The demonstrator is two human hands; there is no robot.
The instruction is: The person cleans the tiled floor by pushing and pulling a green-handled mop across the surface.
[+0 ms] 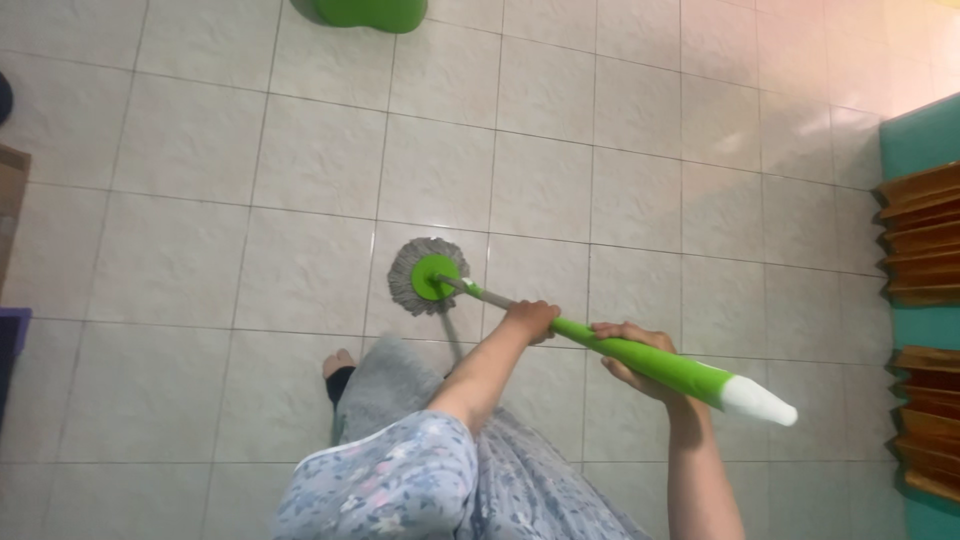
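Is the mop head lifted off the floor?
No, the grey mop head lies flat on the tiled floor, with both hands on the green handle.

Glossy green plastic mop handle (640, 358), grey stringy cloth mop head (425, 276), shiny glazed floor tiles (620, 190), ribbed wooden shutters (920, 235)

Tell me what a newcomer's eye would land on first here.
The bright green mop handle with a white end cap slants across the middle, gripped by the left hand and the right hand. Its round grey string mop head rests on the pale tiled floor. A green plastic bucket sits at the top edge.
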